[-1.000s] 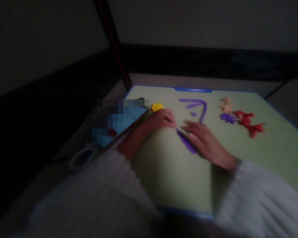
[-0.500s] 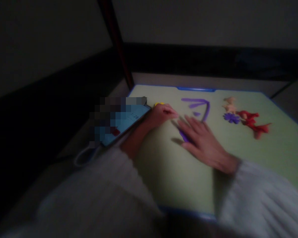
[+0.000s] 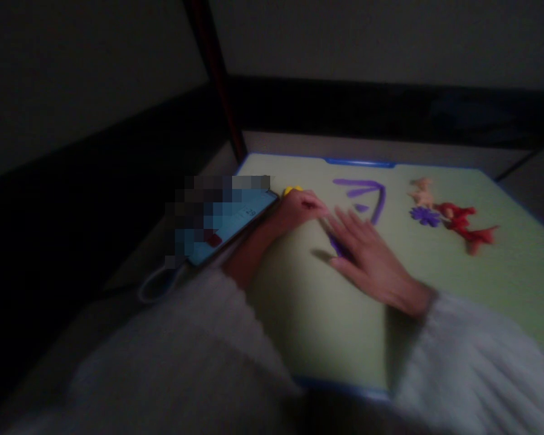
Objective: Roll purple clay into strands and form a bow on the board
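Note:
My right hand (image 3: 367, 257) lies flat with its fingers stretched out, its palm over a piece of purple modelling clay (image 3: 337, 246). Most of that piece is hidden under the fingers. My left hand (image 3: 304, 205) is closed, fingers curled, close to the right fingertips; whatever it may hold cannot be made out. Beyond both hands, purple clay strips (image 3: 379, 204) form an angular outline on the pale board (image 3: 317, 326), with a small purple clay piece (image 3: 361, 208) inside. Something yellow (image 3: 292, 191) shows just behind my left hand.
At the board's right are a purple flower shape (image 3: 425, 216), peach-coloured figures (image 3: 421, 194) and red figures (image 3: 469, 226). A phone (image 3: 229, 225) with a lit screen lies along the left edge, a white cable loop (image 3: 156, 284) near it. The board has a blue rim (image 3: 360, 162).
The view has shifted very slightly. My right hand stays flat over the purple clay, its fingers a little blurred. My left hand keeps its closed shape.

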Demonstrator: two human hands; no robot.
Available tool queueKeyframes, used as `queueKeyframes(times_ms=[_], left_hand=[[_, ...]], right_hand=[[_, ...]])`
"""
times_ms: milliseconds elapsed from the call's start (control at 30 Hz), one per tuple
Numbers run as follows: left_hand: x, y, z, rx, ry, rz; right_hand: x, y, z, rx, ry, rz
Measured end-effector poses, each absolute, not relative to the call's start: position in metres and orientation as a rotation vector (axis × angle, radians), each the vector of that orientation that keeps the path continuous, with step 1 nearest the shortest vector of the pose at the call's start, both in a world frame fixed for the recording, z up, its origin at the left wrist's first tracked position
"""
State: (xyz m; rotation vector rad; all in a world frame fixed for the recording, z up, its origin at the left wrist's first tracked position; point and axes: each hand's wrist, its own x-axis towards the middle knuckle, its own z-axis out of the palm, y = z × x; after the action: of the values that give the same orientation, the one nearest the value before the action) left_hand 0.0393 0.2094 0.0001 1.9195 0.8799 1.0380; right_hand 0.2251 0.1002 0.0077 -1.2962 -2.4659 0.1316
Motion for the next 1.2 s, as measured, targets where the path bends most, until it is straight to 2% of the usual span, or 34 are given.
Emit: queueKeyframes(times_ms=[600, 800, 1200], left_hand=[[0.039, 0.21, -0.003, 1.955, 0.864, 1.044], [0.04, 0.208, 0.0, 1.968, 0.844, 0.987], [0.039, 0.208, -0.001, 1.997, 0.866, 0.984]], right_hand=[[0.233, 0.085, 0.011, -1.075, -2.735, 0.068], [0.242, 0.087, 0.018, -1.252, -2.564, 0.056], [0.237, 0.093, 0.013, -1.308, -2.689, 0.044]])
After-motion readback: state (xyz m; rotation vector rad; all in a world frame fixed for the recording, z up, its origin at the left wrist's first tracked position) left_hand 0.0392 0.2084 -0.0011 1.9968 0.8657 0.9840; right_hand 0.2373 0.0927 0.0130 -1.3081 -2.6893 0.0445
